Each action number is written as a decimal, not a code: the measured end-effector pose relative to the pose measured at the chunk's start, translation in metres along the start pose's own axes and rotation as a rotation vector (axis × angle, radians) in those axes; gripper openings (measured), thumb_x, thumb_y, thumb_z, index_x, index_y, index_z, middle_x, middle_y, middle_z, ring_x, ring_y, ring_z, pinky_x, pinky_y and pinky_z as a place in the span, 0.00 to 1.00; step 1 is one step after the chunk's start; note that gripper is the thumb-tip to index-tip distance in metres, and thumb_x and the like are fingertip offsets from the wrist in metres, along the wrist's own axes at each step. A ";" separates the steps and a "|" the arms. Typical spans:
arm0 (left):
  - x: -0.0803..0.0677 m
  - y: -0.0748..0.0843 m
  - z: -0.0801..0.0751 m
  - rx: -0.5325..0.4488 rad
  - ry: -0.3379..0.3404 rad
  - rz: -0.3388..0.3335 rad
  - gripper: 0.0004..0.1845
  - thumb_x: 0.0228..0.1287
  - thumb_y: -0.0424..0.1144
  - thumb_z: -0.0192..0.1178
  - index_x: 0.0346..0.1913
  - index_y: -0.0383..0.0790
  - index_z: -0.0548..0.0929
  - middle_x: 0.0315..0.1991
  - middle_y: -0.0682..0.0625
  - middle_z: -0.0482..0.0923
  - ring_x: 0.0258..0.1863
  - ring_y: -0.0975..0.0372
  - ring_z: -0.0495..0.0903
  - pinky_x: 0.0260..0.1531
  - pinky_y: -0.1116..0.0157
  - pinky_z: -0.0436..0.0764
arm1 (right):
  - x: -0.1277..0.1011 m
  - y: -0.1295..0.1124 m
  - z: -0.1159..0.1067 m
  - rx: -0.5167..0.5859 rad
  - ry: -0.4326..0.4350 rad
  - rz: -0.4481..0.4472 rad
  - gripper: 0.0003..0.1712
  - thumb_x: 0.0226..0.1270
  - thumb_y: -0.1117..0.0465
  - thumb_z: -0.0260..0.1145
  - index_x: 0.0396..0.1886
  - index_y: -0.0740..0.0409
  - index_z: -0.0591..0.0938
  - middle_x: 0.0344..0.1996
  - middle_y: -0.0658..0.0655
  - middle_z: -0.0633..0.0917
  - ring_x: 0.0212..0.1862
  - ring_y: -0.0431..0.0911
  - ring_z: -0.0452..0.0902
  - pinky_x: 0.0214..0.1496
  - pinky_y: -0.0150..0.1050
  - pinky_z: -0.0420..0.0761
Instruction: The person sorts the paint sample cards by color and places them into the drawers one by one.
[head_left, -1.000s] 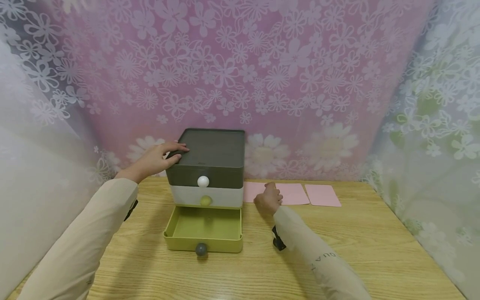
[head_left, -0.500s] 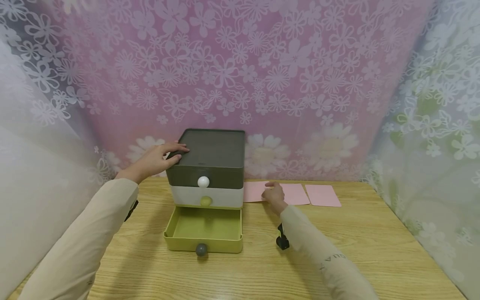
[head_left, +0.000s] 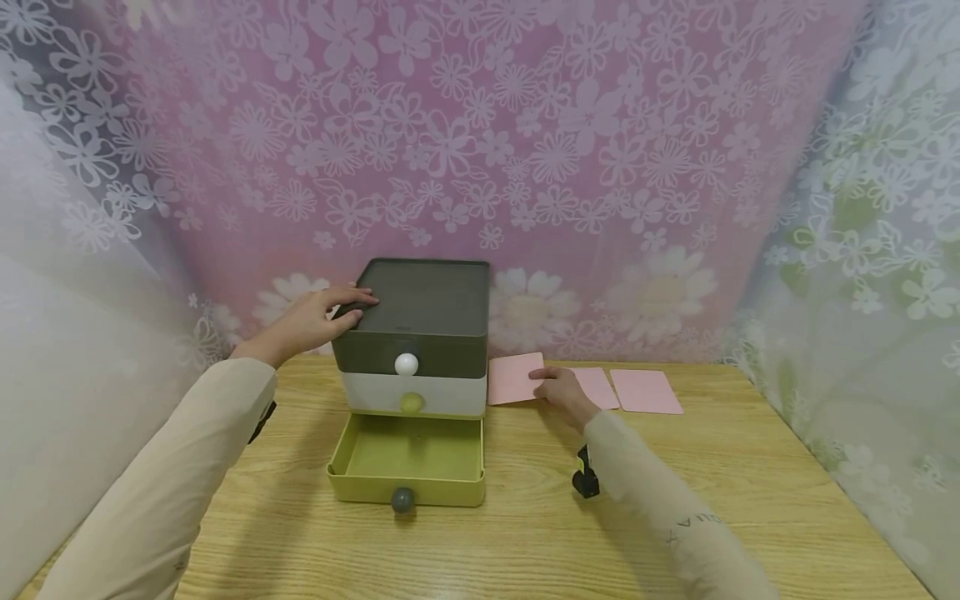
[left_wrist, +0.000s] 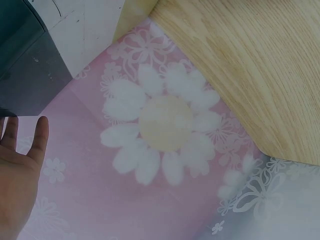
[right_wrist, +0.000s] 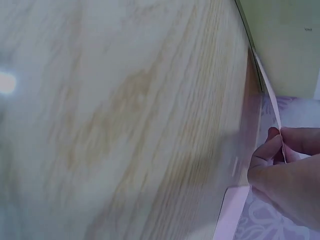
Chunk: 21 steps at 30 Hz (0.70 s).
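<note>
A stacked drawer box has a dark grey top tier, a white middle drawer and a yellow-green bottom drawer, which is pulled out. My left hand rests on the top tier's left edge; in the left wrist view the hand shows its fingers against the dark side. Right of the box, my right hand pinches the right edge of a pink card, which is tilted with that edge lifted. In the right wrist view, thumb and fingers grip the thin card edge-on.
Two more pink cards lie on the wooden table: one partly behind my right hand, another farther right. A grey knob sticks out in front of the bottom drawer. A flowered cloth hangs behind.
My right hand has moved right along the leftmost pink card to its right edge, and that edge has come up. The left hand and the drawer box have stayed put.
</note>
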<state>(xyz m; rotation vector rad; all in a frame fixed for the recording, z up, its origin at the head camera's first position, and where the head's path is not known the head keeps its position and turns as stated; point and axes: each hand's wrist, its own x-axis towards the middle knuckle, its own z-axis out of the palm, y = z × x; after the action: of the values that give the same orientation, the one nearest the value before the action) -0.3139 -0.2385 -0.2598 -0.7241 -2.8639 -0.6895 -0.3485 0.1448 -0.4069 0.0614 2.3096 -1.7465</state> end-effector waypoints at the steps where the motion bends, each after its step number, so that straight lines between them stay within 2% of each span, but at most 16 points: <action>1: 0.000 0.000 0.000 -0.001 0.000 0.000 0.19 0.69 0.43 0.47 0.61 0.47 0.73 0.67 0.47 0.63 0.70 0.49 0.50 0.63 0.45 0.57 | -0.001 0.001 -0.003 0.004 -0.002 -0.004 0.23 0.62 0.75 0.52 0.58 0.69 0.70 0.46 0.63 0.73 0.27 0.45 0.60 0.38 0.40 0.67; 3: 0.000 0.000 0.000 -0.004 0.001 -0.001 0.19 0.69 0.43 0.47 0.61 0.47 0.73 0.67 0.47 0.63 0.70 0.49 0.50 0.63 0.45 0.57 | -0.004 0.002 -0.009 0.016 -0.010 -0.004 0.23 0.62 0.74 0.52 0.59 0.68 0.70 0.40 0.59 0.73 0.27 0.44 0.61 0.41 0.41 0.67; 6: 0.000 0.001 0.000 -0.008 -0.001 -0.002 0.20 0.69 0.44 0.47 0.61 0.47 0.72 0.67 0.46 0.62 0.71 0.49 0.50 0.63 0.44 0.57 | -0.009 0.005 -0.019 0.038 -0.021 -0.006 0.24 0.63 0.74 0.52 0.60 0.68 0.69 0.38 0.56 0.71 0.30 0.43 0.64 0.45 0.41 0.69; 8: 0.000 0.000 0.000 -0.011 -0.004 -0.003 0.20 0.69 0.44 0.47 0.61 0.47 0.72 0.67 0.47 0.62 0.71 0.49 0.50 0.63 0.44 0.58 | -0.014 0.006 -0.025 0.053 -0.040 -0.007 0.24 0.64 0.74 0.52 0.61 0.67 0.68 0.49 0.61 0.69 0.36 0.44 0.66 0.47 0.42 0.69; 11: 0.000 0.000 0.000 -0.016 -0.008 -0.005 0.20 0.69 0.44 0.47 0.61 0.46 0.72 0.67 0.46 0.62 0.71 0.49 0.49 0.63 0.44 0.58 | -0.026 0.005 -0.032 0.087 -0.077 -0.017 0.24 0.64 0.73 0.51 0.61 0.68 0.67 0.54 0.64 0.66 0.39 0.45 0.67 0.45 0.42 0.68; 17: 0.000 -0.001 0.001 -0.015 -0.011 -0.005 0.20 0.69 0.44 0.47 0.62 0.47 0.72 0.67 0.47 0.62 0.71 0.48 0.50 0.62 0.45 0.59 | -0.050 0.007 -0.044 0.111 -0.228 -0.050 0.23 0.64 0.71 0.54 0.59 0.68 0.67 0.44 0.54 0.70 0.36 0.43 0.69 0.41 0.40 0.69; 21: 0.000 -0.001 0.001 -0.014 -0.013 -0.004 0.20 0.69 0.44 0.46 0.62 0.47 0.71 0.67 0.47 0.61 0.70 0.48 0.50 0.62 0.45 0.61 | -0.065 0.012 -0.051 0.103 -0.358 -0.054 0.22 0.63 0.69 0.58 0.58 0.64 0.70 0.39 0.50 0.72 0.33 0.41 0.67 0.42 0.39 0.70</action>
<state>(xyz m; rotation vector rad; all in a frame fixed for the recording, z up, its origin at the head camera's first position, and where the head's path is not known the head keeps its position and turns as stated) -0.3146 -0.2383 -0.2613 -0.7283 -2.8756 -0.7090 -0.2919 0.2037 -0.3907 -0.2747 1.9820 -1.7359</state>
